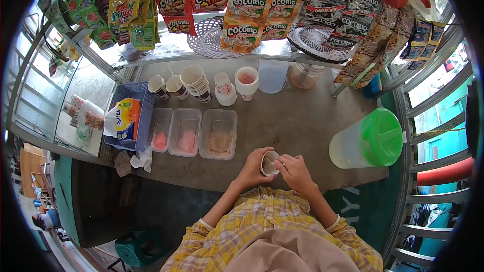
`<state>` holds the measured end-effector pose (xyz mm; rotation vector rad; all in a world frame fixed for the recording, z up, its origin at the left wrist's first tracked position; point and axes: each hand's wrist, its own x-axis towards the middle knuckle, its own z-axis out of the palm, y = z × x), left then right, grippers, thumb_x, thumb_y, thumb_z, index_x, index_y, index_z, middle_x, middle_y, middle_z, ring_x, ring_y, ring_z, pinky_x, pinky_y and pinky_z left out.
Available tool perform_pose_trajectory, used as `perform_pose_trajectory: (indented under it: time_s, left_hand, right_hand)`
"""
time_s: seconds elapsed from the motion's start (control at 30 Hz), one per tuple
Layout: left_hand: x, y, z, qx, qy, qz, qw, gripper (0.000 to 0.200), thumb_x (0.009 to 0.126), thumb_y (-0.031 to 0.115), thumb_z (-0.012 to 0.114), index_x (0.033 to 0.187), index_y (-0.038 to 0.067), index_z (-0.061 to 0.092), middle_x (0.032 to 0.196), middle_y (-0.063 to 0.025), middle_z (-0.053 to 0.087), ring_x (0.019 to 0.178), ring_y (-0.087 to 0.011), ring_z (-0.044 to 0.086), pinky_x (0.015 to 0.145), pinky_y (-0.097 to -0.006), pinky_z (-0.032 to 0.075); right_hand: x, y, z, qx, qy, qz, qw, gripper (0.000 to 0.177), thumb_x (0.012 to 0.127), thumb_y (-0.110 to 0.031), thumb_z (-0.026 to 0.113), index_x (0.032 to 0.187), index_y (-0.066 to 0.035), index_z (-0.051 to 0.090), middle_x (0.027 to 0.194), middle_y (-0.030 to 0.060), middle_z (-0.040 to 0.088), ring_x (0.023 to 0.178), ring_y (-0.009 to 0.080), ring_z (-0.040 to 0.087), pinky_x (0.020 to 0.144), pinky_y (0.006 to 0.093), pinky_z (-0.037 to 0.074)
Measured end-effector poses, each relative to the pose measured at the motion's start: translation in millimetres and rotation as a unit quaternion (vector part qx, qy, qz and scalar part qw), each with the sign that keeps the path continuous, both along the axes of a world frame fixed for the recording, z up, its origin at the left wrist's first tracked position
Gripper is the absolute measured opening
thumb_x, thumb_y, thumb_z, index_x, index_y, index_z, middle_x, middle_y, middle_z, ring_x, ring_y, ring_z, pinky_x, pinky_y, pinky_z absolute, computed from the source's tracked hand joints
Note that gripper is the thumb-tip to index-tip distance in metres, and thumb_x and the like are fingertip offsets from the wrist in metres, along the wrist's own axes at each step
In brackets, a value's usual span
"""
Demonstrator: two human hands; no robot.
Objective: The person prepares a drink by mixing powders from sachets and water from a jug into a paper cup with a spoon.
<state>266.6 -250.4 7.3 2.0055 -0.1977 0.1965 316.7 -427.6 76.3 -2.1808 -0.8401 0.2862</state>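
Observation:
A small paper cup (pixel 268 162) is tilted toward me at the near edge of the grey counter (pixel 297 121). My left hand (pixel 253 168) wraps around its left side and holds it. My right hand (pixel 294 171) is closed on a small thin object at the cup's rim; what it is stays too small to tell. Just beyond the cup stand three clear plastic tubs (pixel 218 134) with pinkish and brownish powder inside.
A big jug with a green lid (pixel 370 140) stands to the right. Stacked paper cups (pixel 195 83) and plastic containers line the back. A blue basket (pixel 135 116) with packets sits left. Strips of sachets (pixel 244 7) hang overhead.

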Motion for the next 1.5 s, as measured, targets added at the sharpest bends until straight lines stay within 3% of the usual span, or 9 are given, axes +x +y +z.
perform_pose_trajectory:
  time_s: [0.13, 0.23, 0.93, 1.03, 1.13, 1.23, 1.33, 1.43, 1.5]
  left_hand:
    - [0, 0, 0, 0.004, -0.005, -0.003, 1.000, 0.078, 0.064, 0.029, 0.081, 0.130, 0.007, 0.046, 0.118, -0.0137, 0.055, 0.110, -0.0323, 0.053, 0.097, -0.0425, 0.040]
    - [1, 0, 1, 0.003, 0.000, -0.003, 1.000, 0.078, 0.064, 0.030, 0.081, 0.130, 0.007, 0.046, 0.117, -0.0138, 0.055, 0.110, -0.0323, 0.053, 0.097, -0.0424, 0.040]
    - [1, 1, -2, 0.008, -0.007, -0.007, 1.000, 0.078, 0.064, 0.031, 0.081, 0.130, 0.007, 0.047, 0.120, -0.0140, 0.056, 0.113, -0.0330, 0.053, 0.099, -0.0433, 0.038]
    - [1, 1, -3, 0.002, 0.000, -0.010, 1.000, 0.078, 0.064, 0.031, 0.080, 0.130, 0.007, 0.047, 0.120, -0.0140, 0.056, 0.113, -0.0330, 0.053, 0.099, -0.0433, 0.038]
    - [0, 0, -3, 0.002, 0.001, -0.006, 1.000, 0.078, 0.064, 0.031, 0.080, 0.130, 0.007, 0.047, 0.121, -0.0140, 0.056, 0.113, -0.0330, 0.053, 0.099, -0.0433, 0.039]
    - [1, 0, -5, 0.007, -0.011, -0.007, 1.000, 0.078, 0.064, 0.031, 0.080, 0.130, 0.007, 0.047, 0.120, -0.0140, 0.056, 0.113, -0.0331, 0.053, 0.099, -0.0434, 0.039]
    - [1, 1, -4, 0.004, -0.006, -0.009, 1.000, 0.078, 0.064, 0.031, 0.080, 0.130, 0.007, 0.047, 0.120, -0.0139, 0.056, 0.112, -0.0331, 0.053, 0.099, -0.0433, 0.039]
    - [1, 1, -4, 0.001, 0.005, -0.011, 1.000, 0.078, 0.064, 0.031, 0.080, 0.130, 0.008, 0.047, 0.119, -0.0138, 0.056, 0.113, -0.0330, 0.054, 0.099, -0.0435, 0.038]
    - [1, 1, -4, 0.003, 0.004, -0.012, 1.000, 0.078, 0.063, 0.031, 0.081, 0.130, 0.008, 0.047, 0.120, -0.0136, 0.056, 0.113, -0.0328, 0.054, 0.100, -0.0435, 0.038]
  right_hand:
    - [-1, 1, -4, -0.018, -0.063, -0.017, 0.998, 0.024, 0.097, -0.022, 0.048, 0.084, -0.007, 0.060, 0.081, 0.0080, 0.060, 0.076, 0.0278, 0.055, 0.076, 0.0384, 0.033]
    - [1, 0, -3, -0.001, 0.014, 0.005, 1.000, 0.023, 0.097, -0.022, 0.048, 0.084, -0.007, 0.060, 0.081, 0.0083, 0.059, 0.077, 0.0277, 0.055, 0.076, 0.0387, 0.033]
    - [3, 1, -4, 0.013, 0.027, -0.016, 0.999, 0.026, 0.098, -0.024, 0.046, 0.089, -0.006, 0.062, 0.083, 0.0088, 0.061, 0.078, 0.0280, 0.056, 0.076, 0.0390, 0.035]
    - [1, 3, -5, -0.002, -0.040, -0.025, 0.999, 0.026, 0.097, -0.022, 0.047, 0.080, -0.005, 0.058, 0.080, 0.0098, 0.059, 0.077, 0.0293, 0.056, 0.074, 0.0381, 0.035]
    - [2, 3, 5, 0.021, 0.054, -0.018, 0.998, 0.025, 0.097, -0.022, 0.047, 0.081, -0.005, 0.058, 0.081, 0.0098, 0.059, 0.078, 0.0290, 0.056, 0.075, 0.0382, 0.035]
    - [0, 5, -3, 0.009, -0.056, -0.038, 0.998, 0.026, 0.097, -0.022, 0.047, 0.080, -0.004, 0.058, 0.080, 0.0101, 0.060, 0.077, 0.0297, 0.056, 0.075, 0.0380, 0.035]
    - [3, 2, 4, 0.032, 0.065, -0.015, 0.997, 0.024, 0.096, -0.021, 0.047, 0.082, -0.005, 0.058, 0.081, 0.0099, 0.060, 0.079, 0.0291, 0.056, 0.076, 0.0382, 0.035]
    - [1, 4, -2, 0.001, -0.043, -0.029, 0.999, 0.024, 0.096, -0.021, 0.048, 0.082, -0.004, 0.059, 0.080, 0.0100, 0.061, 0.077, 0.0295, 0.056, 0.076, 0.0381, 0.035]
    - [4, 1, -1, 0.008, 0.027, 0.000, 1.000, 0.025, 0.097, -0.022, 0.046, 0.086, -0.005, 0.060, 0.083, 0.0096, 0.061, 0.078, 0.0288, 0.056, 0.076, 0.0391, 0.035]
